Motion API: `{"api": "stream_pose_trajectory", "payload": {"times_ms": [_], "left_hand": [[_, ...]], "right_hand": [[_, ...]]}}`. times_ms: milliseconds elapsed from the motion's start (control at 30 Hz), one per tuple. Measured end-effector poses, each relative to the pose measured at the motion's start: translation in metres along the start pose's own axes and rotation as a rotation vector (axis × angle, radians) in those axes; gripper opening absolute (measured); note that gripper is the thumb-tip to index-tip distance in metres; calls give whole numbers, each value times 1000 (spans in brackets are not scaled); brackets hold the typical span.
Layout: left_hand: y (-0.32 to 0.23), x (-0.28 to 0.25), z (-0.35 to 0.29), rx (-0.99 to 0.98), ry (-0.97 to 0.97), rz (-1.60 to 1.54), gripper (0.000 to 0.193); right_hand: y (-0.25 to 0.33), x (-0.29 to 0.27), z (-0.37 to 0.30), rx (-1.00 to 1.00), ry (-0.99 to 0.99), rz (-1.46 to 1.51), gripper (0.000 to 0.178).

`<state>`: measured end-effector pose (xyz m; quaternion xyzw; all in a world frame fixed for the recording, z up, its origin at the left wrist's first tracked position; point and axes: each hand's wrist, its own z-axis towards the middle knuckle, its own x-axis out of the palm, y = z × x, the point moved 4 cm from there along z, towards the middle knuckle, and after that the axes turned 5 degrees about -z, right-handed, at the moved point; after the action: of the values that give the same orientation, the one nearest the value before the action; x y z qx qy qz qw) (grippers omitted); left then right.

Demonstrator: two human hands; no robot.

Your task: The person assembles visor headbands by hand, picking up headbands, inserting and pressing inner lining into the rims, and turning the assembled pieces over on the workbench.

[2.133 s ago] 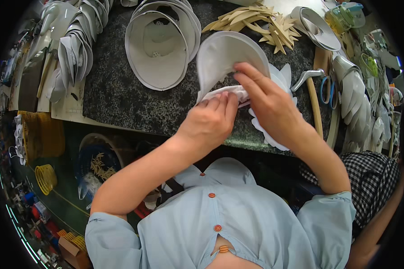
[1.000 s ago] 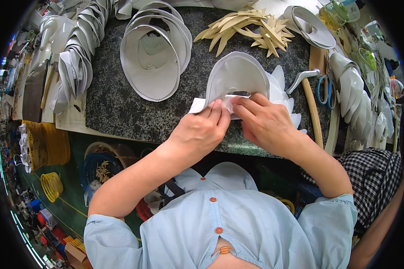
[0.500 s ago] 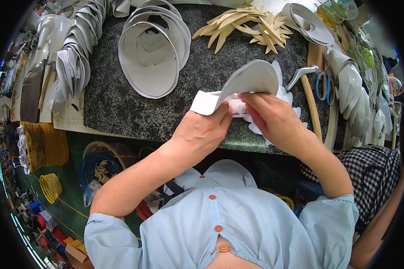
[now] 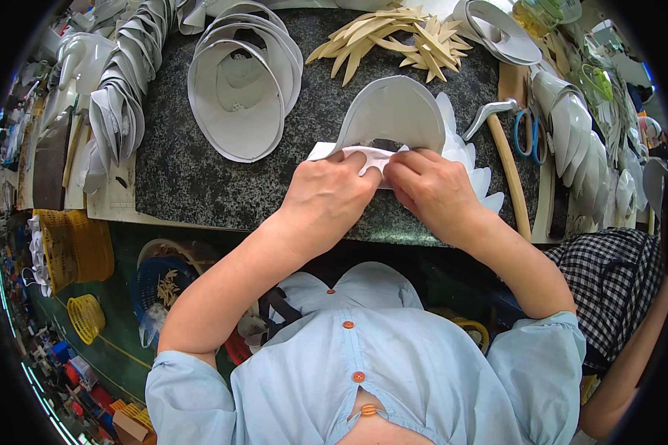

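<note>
Both hands grip a white shoe upper (image 4: 395, 104), which arches up from the near part of the dark speckled table (image 4: 223, 189). My left hand (image 4: 328, 189) is closed on its left end, fingers curled over a pale pinkish inner layer (image 4: 373, 156). My right hand (image 4: 439, 191) pinches the edge on the other side, thumb and fingers together. The two hands are close, with the layer spanning between them. Fingertips are partly hidden. Beside my right hand, thin white petal-shaped pieces (image 4: 481, 180) lie fanned out on the table.
Stacked white uppers (image 4: 237, 137) stand far left of my hands. Thin tan pointed strips (image 4: 393, 35) lie piled at the back. To the right are a wooden-handled hammer (image 4: 511, 174) and blue-handled scissors (image 4: 528, 141). Another person's checkered clothing (image 4: 608, 285) shows at far right.
The upper has turned from a tilted side view to standing upright, its hollow side toward me. My right hand has lowered and closed on its edge, nearer my left hand.
</note>
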<state>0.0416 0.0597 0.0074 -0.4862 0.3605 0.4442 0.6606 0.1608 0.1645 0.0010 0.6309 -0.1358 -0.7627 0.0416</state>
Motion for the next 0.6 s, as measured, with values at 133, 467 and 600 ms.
{"api": "stream_pose_trajectory", "payload": {"times_ms": [133,467,600], "left_hand": [[-2,3,-3,-18,93,86,13],[-7,3,-21,158,101,256,37],[4,5,-28,45,157,85,38]], "right_hand": [[4,0,0,26,20,-82,16],[17,2,-7,-66,-15,-136,28],[22,5,-9,-165,2,-330,34]]}}
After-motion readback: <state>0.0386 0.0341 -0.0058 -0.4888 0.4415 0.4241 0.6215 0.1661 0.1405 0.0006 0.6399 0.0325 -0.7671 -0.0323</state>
